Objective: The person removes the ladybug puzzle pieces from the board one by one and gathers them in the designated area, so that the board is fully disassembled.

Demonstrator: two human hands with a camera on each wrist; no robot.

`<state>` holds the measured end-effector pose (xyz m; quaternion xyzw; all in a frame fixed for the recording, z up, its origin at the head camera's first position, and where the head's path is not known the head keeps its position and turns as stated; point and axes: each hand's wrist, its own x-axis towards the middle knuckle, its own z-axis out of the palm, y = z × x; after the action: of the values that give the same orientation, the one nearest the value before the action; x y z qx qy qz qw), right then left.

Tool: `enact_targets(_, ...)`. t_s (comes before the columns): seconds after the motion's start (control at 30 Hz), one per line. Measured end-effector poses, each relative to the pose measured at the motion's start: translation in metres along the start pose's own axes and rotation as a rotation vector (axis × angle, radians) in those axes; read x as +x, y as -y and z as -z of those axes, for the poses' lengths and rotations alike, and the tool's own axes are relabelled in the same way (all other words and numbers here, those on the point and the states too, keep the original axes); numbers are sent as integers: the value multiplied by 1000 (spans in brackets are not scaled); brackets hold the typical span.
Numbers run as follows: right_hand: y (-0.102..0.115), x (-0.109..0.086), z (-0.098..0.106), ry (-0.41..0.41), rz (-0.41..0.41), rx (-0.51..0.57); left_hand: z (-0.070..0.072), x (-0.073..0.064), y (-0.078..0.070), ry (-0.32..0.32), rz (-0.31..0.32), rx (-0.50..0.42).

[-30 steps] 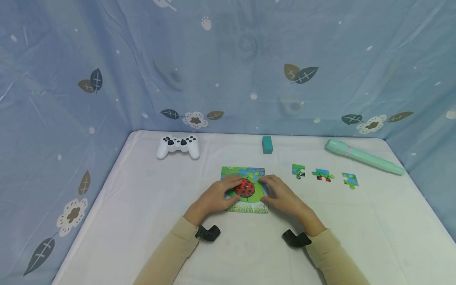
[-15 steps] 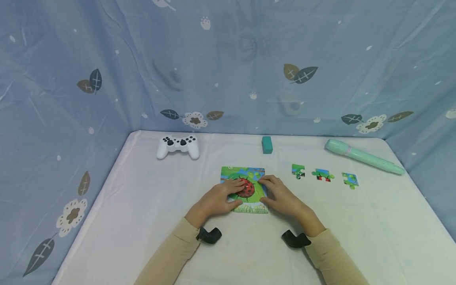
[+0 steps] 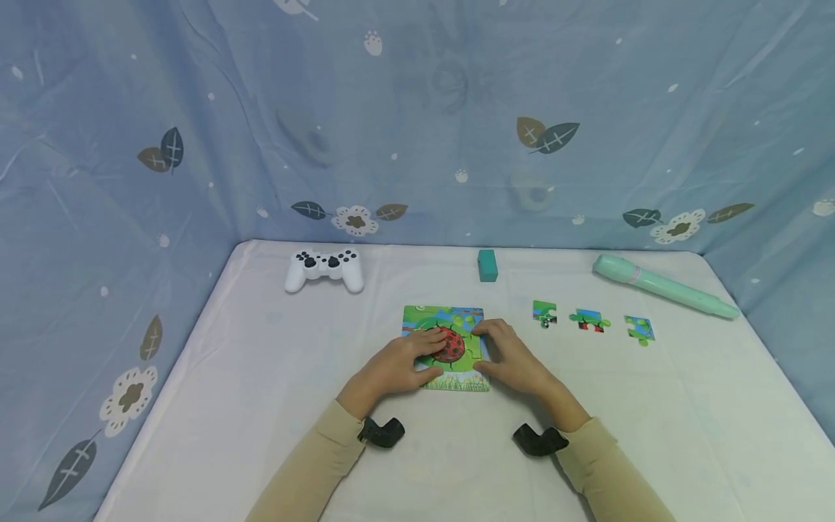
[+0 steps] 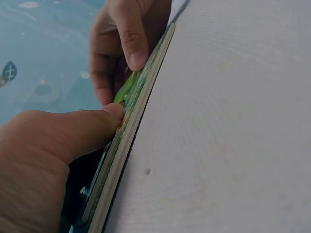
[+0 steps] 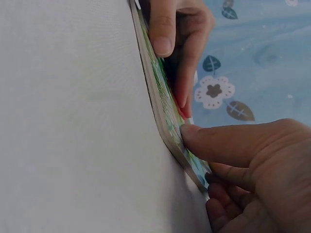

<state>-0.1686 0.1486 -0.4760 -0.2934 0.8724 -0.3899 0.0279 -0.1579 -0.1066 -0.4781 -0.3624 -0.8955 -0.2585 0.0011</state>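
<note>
A square jigsaw puzzle [image 3: 457,381] with a red ladybug on green lies flat at the table's middle. My left hand [image 3: 399,365] reaches over its left side, fingertips resting on the ladybug and thumb on the lower part. At the right edge, my right hand [image 3: 518,360] touches the puzzle, index fingertip above and thumb below, spread apart. In the right wrist view, the right thumb [image 5: 228,141] lies on the top face and the other fingers bend beside the edge. The left wrist view shows the left thumb [image 4: 82,131] on the puzzle's face.
Loose puzzle pieces lie to the right: a green one [image 3: 541,310], a blue-and-red one [image 3: 590,318] and a blue-green one [image 3: 641,328]. Behind are a white game controller [image 3: 324,268], a teal block [image 3: 487,265] and a mint-green tapered stick [image 3: 665,286]. A patterned blue curtain [image 3: 417,145] surrounds the table.
My left hand has shifted slightly right over the ladybug, its fingers now covering more of it. My right hand stays at the puzzle's right edge. The loose pieces have not moved.
</note>
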Motion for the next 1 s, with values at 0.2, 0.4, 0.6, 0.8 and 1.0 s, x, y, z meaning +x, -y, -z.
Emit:
enact_targets(0.2, 1, 0, -2, -75, -24, 11, 1, 0, -1, 0, 5, -6)
enact_targets(0.4, 2, -1, -2, -103, -8, -74, 1, 0, 0, -10, 4, -14)
enact_targets(0.6, 2, 0, -1, -142, 52, -137, -1, -2, 2, -12, 5, -17)
enact_targets(0.8, 5, -2, 7, -152, 32, -119, -1, -2, 2, -16, -7, -34)
enact_targets(1.0, 4, -7, 23, -120, -45, -82, 0, -2, 1, -7, 6, -40)
